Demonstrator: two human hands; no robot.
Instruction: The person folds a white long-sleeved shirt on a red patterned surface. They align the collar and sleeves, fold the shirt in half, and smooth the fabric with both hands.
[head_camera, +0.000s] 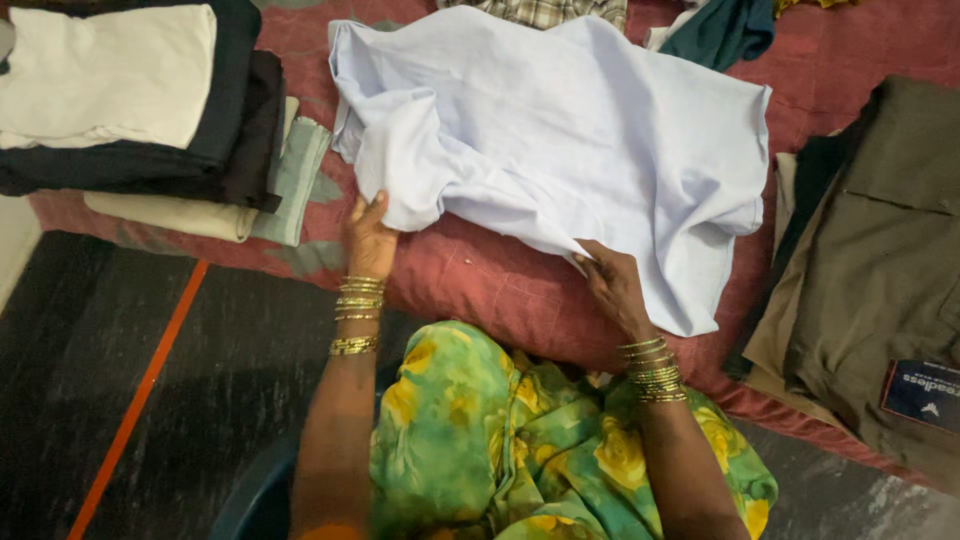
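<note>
Nearest the camera: lap in a green and yellow floral dress (500, 440), both forearms with stacks of gold bangles (356, 310) at the wrists. Landmark: the pale blue shirt (590, 140), spread rumpled on a red bedcover (480, 280). Left hand (368, 238) sits at the shirt's near left corner; thumb and fingers pinched narrow on a folded-over edge of the cloth, the fabric lying over the fingertips. Right hand (612, 285) rests palm down at the shirt's near edge, right of the left hand; fingers (590, 262) lie flat and close together, tips tucked under or on the hem; cannot tell whether they grip or only press. The shirt runs from both hands away toward the far side of the bedcover, its bulk between and beyond them. Left of the shirt: a stack of folded clothes (150, 110), cream on top, black below, pale green and beige at the base. Right of the shirt: folded olive-brown trousers (880, 260). Beyond the shirt: a checked garment (545, 12) and a dark teal garment (725, 30). Dark floor (120, 380) with an orange stripe (140, 385) lies near left of the shirt.
</note>
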